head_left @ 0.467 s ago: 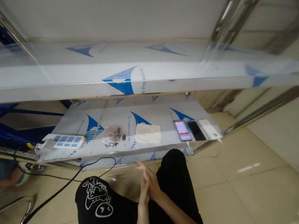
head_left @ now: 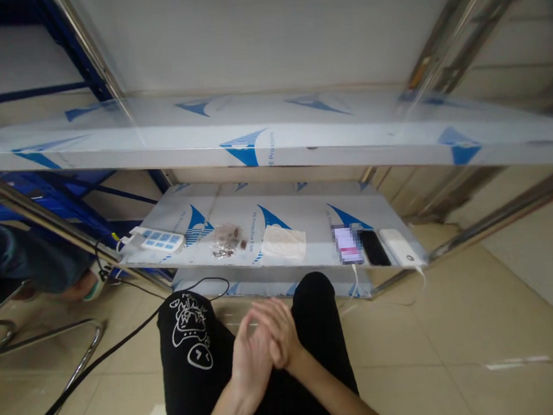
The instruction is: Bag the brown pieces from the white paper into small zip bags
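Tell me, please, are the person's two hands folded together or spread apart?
Folded together: the left hand and the right hand touch above the lap, their fingers overlapping.

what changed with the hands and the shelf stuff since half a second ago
The left hand and right hand, earlier laid together with fingers pointing out, are now clasped with fingers folded; neither holds an object. The view has swung left, so more of the other person's leg shows. On the shelf, the power strip, plastic bag, pale cloth, lit phone, black phone and white device stayed as they were.
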A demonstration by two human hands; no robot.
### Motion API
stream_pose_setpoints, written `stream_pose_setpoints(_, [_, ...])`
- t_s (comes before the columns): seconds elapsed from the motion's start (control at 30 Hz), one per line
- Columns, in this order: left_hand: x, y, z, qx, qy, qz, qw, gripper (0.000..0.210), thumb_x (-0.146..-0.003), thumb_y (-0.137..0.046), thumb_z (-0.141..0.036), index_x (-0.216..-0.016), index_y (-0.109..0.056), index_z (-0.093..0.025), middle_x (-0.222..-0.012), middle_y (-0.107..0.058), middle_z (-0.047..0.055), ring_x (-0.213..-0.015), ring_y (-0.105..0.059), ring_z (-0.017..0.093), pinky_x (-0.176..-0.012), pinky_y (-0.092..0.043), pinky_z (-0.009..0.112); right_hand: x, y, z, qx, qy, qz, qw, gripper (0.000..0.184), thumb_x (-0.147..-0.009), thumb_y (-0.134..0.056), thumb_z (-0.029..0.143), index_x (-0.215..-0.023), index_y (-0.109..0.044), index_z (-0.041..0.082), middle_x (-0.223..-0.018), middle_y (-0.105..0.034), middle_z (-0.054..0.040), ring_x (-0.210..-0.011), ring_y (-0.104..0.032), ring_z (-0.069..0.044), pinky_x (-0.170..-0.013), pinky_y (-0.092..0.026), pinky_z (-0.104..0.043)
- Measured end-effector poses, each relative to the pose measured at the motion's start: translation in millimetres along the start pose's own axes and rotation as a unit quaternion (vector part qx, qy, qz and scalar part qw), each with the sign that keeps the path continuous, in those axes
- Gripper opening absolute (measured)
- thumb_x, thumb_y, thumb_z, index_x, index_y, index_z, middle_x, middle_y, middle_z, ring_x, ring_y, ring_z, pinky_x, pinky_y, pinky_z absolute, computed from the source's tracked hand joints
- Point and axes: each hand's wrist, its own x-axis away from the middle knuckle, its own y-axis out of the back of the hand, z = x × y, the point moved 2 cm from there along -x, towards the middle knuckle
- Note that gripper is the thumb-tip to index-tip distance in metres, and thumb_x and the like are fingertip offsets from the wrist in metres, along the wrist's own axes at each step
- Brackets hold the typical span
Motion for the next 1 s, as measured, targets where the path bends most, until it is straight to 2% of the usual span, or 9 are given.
stream_pose_setpoints(0.1, [-0.4, 26.0, -8.8, 0.138, -0.028, 0.08, 0.987, 0.049, -0.09, -0.014, -0.02, -0.124, -0.05, -0.013, -0.109, -0.064, 0.011, -0.096, -0.061, 0.017, -0.08, -0.049, 0.031, -28.5, 0.9, -65.4, 0.056, -0.21, -0.052, 0.975, 0.039, -0.086, -0.033, 0.026, -0.12, -0.05, 0.02, -0.108, -0.061, -0.0077, -0.092, -0.06, -0.02, -0.078, -0.048, -0.033])
stream_pose_setpoints(0.2, [-19.3, 35.8, 6.7, 0.229, -0.047, 0.158, 0.959, 0.042, -0.088, -0.036, -0.03, -0.129, -0.045, -0.024, -0.133, -0.046, 0.009, -0.117, -0.046, 0.023, -0.096, -0.038, 0.039, -68.7, -9.1, -105.6, 0.117, -0.26, -0.009, 0.958, 0.036, -0.08, -0.044, 0.02, -0.115, -0.053, 0.018, -0.105, -0.06, -0.0074, -0.092, -0.059, -0.018, -0.08, -0.047, -0.031])
stream_pose_setpoints(0.33, [-67.2, 21.6, 87.3, 0.05, 0.043, 0.054, 0.996, 0.038, -0.079, -0.047, -0.025, -0.116, -0.055, -0.025, -0.129, -0.049, 0.009, -0.121, -0.041, 0.027, -0.099, -0.029, 0.05, -127.3, -41.7, -122.9, 0.147, -0.223, 0.105, 0.958, 0.026, -0.077, -0.051, 0.019, -0.102, -0.061, 0.022, -0.098, -0.064, -0.0034, -0.089, -0.06, -0.017, -0.079, -0.046, -0.028])
stream_pose_setpoints(0.43, [-96.2, 4.2, 146.6, 0.109, 0.085, 0.0, 0.99, 0.037, -0.078, -0.045, -0.022, -0.113, -0.056, -0.019, -0.116, -0.057, 0.011, -0.109, -0.052, 0.023, -0.094, -0.038, 0.042, -167.0, -73.4, -131.5, 0.16, -0.206, 0.129, 0.957, 0.033, -0.073, -0.058, 0.02, -0.106, -0.061, 0.022, -0.106, -0.063, -0.0049, -0.096, -0.058, -0.019, -0.082, -0.045, -0.028])
stream_pose_setpoints(0.53, [-109.5, -5.1, 175.2, 0.224, 0.124, -0.045, 0.966, 0.032, -0.08, -0.043, -0.028, -0.105, -0.059, -0.016, -0.109, -0.062, 0.01, -0.099, -0.058, 0.021, -0.088, -0.043, 0.038, -195.8, -103.8, -143.8, 0.188, -0.214, 0.132, 0.949, 0.045, -0.075, -0.053, 0.014, -0.12, -0.053, 0.019, -0.124, -0.054, -0.0093, -0.109, -0.052, -0.021, -0.089, -0.042, -0.031])
stream_pose_setpoints(0.63, [-112.5, -6.5, 179.3, 0.303, 0.14, -0.039, 0.942, 0.031, -0.079, -0.045, -0.032, -0.1, -0.061, -0.016, -0.102, -0.065, 0.009, -0.091, -0.06, 0.02, -0.084, -0.045, 0.035, -209.5, -125.4, -155.5, 0.21, -0.22, 0.155, 0.94, 0.048, -0.075, -0.048, 0.004, -0.12, -0.053, 0.02, -0.13, -0.05, -0.0106, -0.11, -0.053, -0.021, -0.089, -0.042, -0.031])
stream_pose_setpoints(0.73, [-115.3, -3.0, 179.9, 0.339, 0.165, -0.021, 0.926, 0.031, -0.078, -0.048, -0.035, -0.099, -0.062, -0.016, -0.095, -0.066, 0.008, -0.077, -0.062, 0.018, -0.077, -0.047, 0.033, -211.4, -132.0, -164.7, 0.221, -0.223, 0.186, 0.931, 0.037, -0.08, -0.043, 0.004, -0.106, -0.063, 0.021, -0.106, -0.066, -0.0102, -0.091, -0.064, -0.019, -0.079, -0.047, -0.029])
stream_pose_setpoints(0.83, [-125.3, 2.1, 181.2, 0.378, 0.192, -0.02, 0.905, 0.033, -0.077, -0.051, -0.04, -0.095, -0.064, -0.016, -0.087, -0.068, 0.007, -0.071, -0.062, 0.017, -0.073, -0.047, 0.032, -210.6, -124.4, -170.9, 0.227, -0.217, 0.197, 0.929, 0.031, -0.084, -0.043, 0.01, -0.096, -0.067, 0.025, -0.088, -0.071, -0.0064, -0.08, -0.067, -0.019, -0.073, -0.05, -0.028])
stream_pose_setpoints(1.0, [-152.1, 16.5, 166.6, 0.478, 0.261, -0.077, 0.835, 0.048, -0.075, -0.056, -0.046, -0.112, -0.056, -0.017, -0.096, -0.067, 0.01, -0.074, -0.065, 0.018, -0.07, -0.048, 0.03, -208.1, -95.4, -164.7, 0.218, -0.204, 0.146, 0.943, 0.037, -0.087, -0.038, 0.013, -0.116, -0.059, 0.025, -0.114, -0.064, -0.005, -0.097, -0.063, -0.017, -0.084, -0.049, -0.028])
